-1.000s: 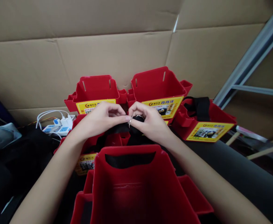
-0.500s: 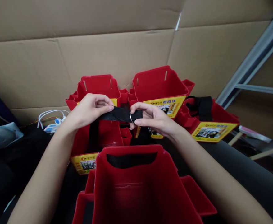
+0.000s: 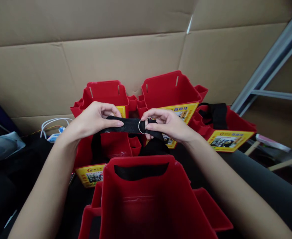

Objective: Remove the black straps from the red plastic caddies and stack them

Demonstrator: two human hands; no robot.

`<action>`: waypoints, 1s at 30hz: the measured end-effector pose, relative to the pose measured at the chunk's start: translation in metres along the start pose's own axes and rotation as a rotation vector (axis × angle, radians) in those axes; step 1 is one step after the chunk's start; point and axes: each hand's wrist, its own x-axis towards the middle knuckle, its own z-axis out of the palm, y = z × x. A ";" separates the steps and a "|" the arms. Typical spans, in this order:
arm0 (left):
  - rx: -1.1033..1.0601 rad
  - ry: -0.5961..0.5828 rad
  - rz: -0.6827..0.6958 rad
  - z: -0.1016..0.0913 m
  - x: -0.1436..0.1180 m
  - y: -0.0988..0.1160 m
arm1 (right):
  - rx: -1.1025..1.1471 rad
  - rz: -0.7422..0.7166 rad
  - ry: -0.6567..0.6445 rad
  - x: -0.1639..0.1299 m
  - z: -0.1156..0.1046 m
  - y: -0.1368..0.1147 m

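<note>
A black webbing strap (image 3: pixel 129 125) is stretched level between my two hands, above the far rim of the nearest red plastic bucket (image 3: pixel 146 219). My left hand (image 3: pixel 96 116) pinches it between thumb and fingers. At its other end my right hand (image 3: pixel 165 124) is closed on the strap beside a metal ring (image 3: pixel 140 127), with the webbing running through the ring. From under the right hand more black strap hangs down behind the bucket. Another stretch of black webbing (image 3: pixel 141 171) shows through the slot in the bucket's back wall.
Several more red buckets stand behind, among them one at back left (image 3: pixel 108 91) and one at back right (image 3: pixel 169 88). A right-hand bucket (image 3: pixel 230 124) holds black strap. Cardboard (image 3: pixel 126 59) walls the back. White cables (image 3: pixel 53 122) lie left; a metal frame (image 3: pixel 270 63) leans right.
My left hand has slid slightly right along the strap, which now lies flatter. The ring is more visible, and strap now hangs below my right hand.
</note>
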 end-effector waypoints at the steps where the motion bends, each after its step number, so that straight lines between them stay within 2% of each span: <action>1: 0.030 -0.014 0.004 -0.002 -0.001 -0.001 | -0.023 0.010 -0.002 0.000 -0.001 -0.001; 7: 0.173 -0.283 0.036 0.000 0.000 0.005 | -0.051 0.063 -0.113 -0.004 0.007 -0.011; 10: 0.114 -0.329 0.036 0.006 0.002 0.010 | -0.085 0.079 -0.102 -0.004 0.009 -0.011; 12: 0.092 -0.285 0.054 0.007 0.002 0.009 | -0.161 0.105 -0.067 -0.003 0.004 -0.010; 16: 0.113 -0.093 0.002 -0.006 -0.002 0.002 | -0.379 0.151 0.096 -0.003 -0.018 -0.010; 20: 0.112 -0.012 -0.104 -0.029 -0.011 -0.007 | -0.528 0.110 0.252 -0.007 -0.034 -0.018; 23: 0.085 0.063 -0.116 -0.042 -0.017 -0.011 | -0.578 0.043 0.396 -0.008 -0.031 -0.025; 25: -0.023 0.165 -0.024 -0.046 -0.020 -0.010 | -0.518 -0.050 0.477 -0.009 -0.022 -0.029; 27: -0.167 0.220 0.141 -0.044 -0.023 -0.004 | -0.372 -0.174 0.486 -0.013 -0.009 -0.034; 28: -0.216 0.210 0.236 -0.042 -0.025 0.001 | -0.296 -0.230 0.424 -0.015 -0.001 -0.038; 30: -0.198 0.089 0.408 -0.034 -0.028 0.015 | -0.217 -0.295 0.145 -0.023 0.014 -0.050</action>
